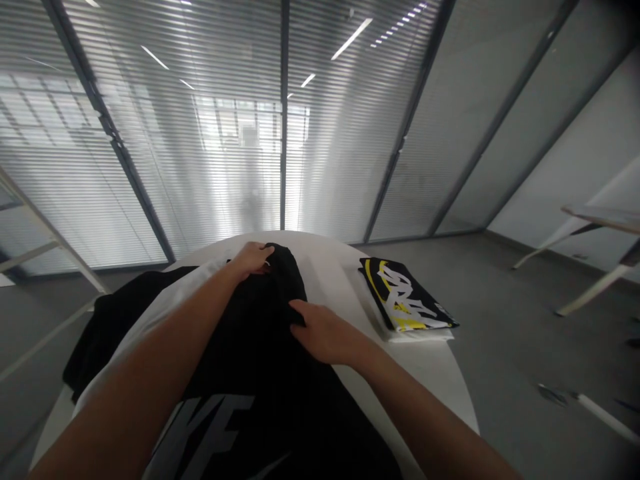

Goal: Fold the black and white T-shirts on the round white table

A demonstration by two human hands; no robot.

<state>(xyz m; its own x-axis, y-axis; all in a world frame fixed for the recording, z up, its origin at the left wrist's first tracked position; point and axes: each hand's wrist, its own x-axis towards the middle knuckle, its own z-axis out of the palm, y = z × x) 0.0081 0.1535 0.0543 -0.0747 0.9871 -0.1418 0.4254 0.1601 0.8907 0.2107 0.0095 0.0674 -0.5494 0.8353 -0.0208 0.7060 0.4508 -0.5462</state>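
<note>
Desk [435, 373], white and round-edged, fills the lower middle of the view. It stands on a grey floor [525, 347] in a room walled with glass and closed slatted blinds [200, 133], and ceiling strip lights mirror in the panes. At three o'clock, well apart, the pale top and legs of a second desk [595, 220] show.

A black shirt [280, 400] lies spread along the desk from six o'clock toward twelve. Large grey letters near its six o'clock end read "KE", perhaps the tail of a longer word, since the left forearm covers the rest. The left hand [253, 257] is clenched on the shirt's twelve o'clock end. The right hand [325, 333] lies flat and released on its three o'clock edge.

At two o'clock of the right hand a folded garment [407, 303] rests on the desk, black with yellow and white graffiti lettering that I cannot read. At nine o'clock more dark cloth [115, 313] hangs over the desk edge.
</note>
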